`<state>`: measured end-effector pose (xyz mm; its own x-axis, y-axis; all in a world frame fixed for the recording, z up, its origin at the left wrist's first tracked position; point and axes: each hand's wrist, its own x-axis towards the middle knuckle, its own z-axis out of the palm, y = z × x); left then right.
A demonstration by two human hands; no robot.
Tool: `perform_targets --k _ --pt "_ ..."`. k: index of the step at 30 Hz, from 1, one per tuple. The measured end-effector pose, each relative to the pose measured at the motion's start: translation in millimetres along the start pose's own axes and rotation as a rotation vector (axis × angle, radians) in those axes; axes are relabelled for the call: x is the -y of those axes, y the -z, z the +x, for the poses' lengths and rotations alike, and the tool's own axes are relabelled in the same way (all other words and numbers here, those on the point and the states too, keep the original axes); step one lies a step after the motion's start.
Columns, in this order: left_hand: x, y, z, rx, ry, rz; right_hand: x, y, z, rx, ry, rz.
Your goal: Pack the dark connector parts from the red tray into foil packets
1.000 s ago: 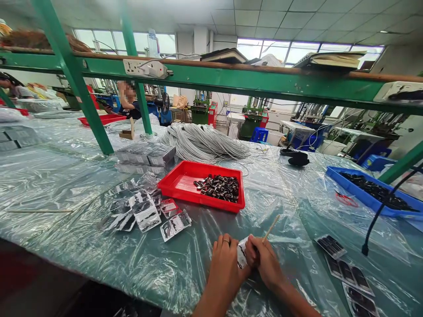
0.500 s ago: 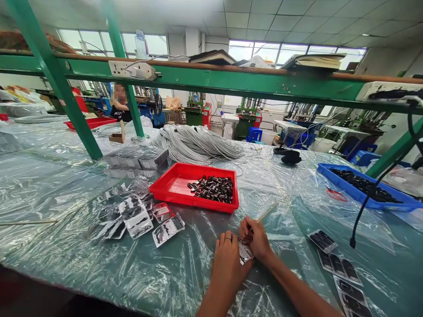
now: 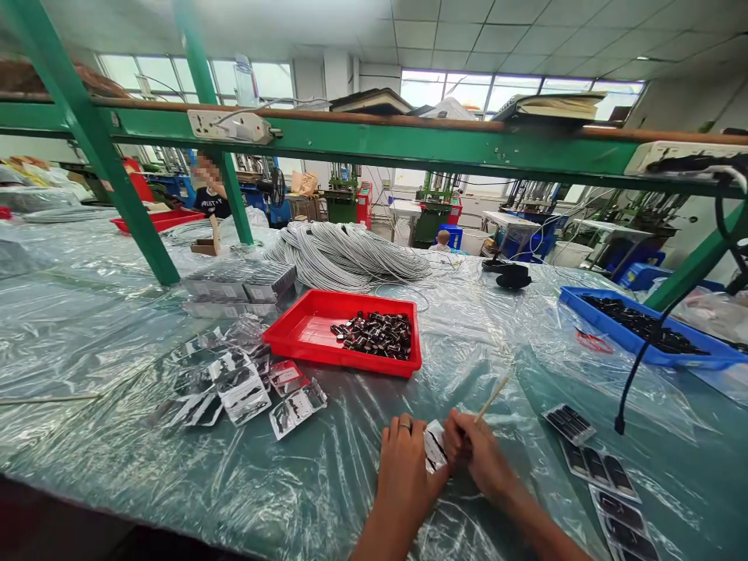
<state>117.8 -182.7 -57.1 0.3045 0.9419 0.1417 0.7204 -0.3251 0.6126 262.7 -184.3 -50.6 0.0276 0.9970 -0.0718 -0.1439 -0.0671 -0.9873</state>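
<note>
My left hand [image 3: 404, 460] presses a small silvery packet [image 3: 434, 446] with dark shapes on it against the plastic-covered table, thumb along its near edge. Closed around a thin, pale stick [image 3: 492, 399], my right hand [image 3: 476, 452] is just right of the packet. The stick's upper end points away to the right; its lower end is hidden in my fingers. Ahead stands a red tray [image 3: 309, 354] with many small black shiny pieces [image 3: 377, 335] heaped in its right half. Left of it lies a loose pile of similar packets [image 3: 242, 389].
Black parts on cards [image 3: 601, 471] lie at right, below a hanging black cable [image 3: 634, 382]. A blue tray [image 3: 713, 360] of black parts stands beyond. A grey cable coil [image 3: 344, 257] lies behind the red tray; a green shelf beam [image 3: 379, 144] crosses above. A person sits far left.
My right hand has moved right and nearer to me with the stick, uncovering more of the packet. My left hand stays on the packet. A head now shows in the background by the blue stool.
</note>
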Motion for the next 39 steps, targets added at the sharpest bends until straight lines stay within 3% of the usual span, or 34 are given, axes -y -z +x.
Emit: perform_targets --k 3,6,8,10,13,16,19,21,24,28,31,34,39 --pt "8.3 4.1 2.8 0.013 0.079 -0.17 10.2 27.1 9.4 -0.067 -0.037 -0.228" --pt "23.6 12.3 10.3 0.057 0.179 -0.419 17.8 46.2 15.0 -0.251 0.204 -0.718" --pt "32.9 19.6 16.9 0.037 0.166 -0.56 21.0 40.8 16.5 -0.347 0.388 -0.892" --pt "38.3 29.1 24.4 -0.02 0.112 -0.643 25.6 18.6 20.8 -0.27 0.443 -0.883" --pt "40.9 49.1 39.5 -0.106 0.061 -0.694 37.8 -29.2 41.6 0.023 0.384 -0.715" --pt "47.5 75.4 63.3 -0.236 0.049 -0.726 51.1 -66.2 80.2 0.103 0.468 -0.598" --pt "62.7 102.0 93.4 -0.277 -0.008 -0.837 56.2 -85.7 123.9 0.184 0.485 -0.425" --pt "74.1 115.0 112.0 -0.246 -0.063 -0.926 54.0 -95.7 148.5 0.221 0.464 -0.355" --pt "87.9 121.8 131.2 -0.256 -0.085 -0.996 48.5 -111.2 169.9 0.17 0.468 -0.335" --pt "98.0 114.7 139.0 -0.391 -0.001 -1.016 49.6 -125.6 170.1 -0.001 0.669 -0.434" --pt "101.0 112.4 136.1 -0.43 0.017 -0.977 54.3 -127.2 165.1 0.055 0.806 -0.587" --pt "102.8 117.2 130.1 -0.422 -0.03 -0.932 55.2 -126.2 164.1 0.092 0.769 -0.583" --pt "107.7 128.2 120.8 -0.269 -0.107 -0.834 52.7 -125.2 162.7 0.126 0.579 -0.52"
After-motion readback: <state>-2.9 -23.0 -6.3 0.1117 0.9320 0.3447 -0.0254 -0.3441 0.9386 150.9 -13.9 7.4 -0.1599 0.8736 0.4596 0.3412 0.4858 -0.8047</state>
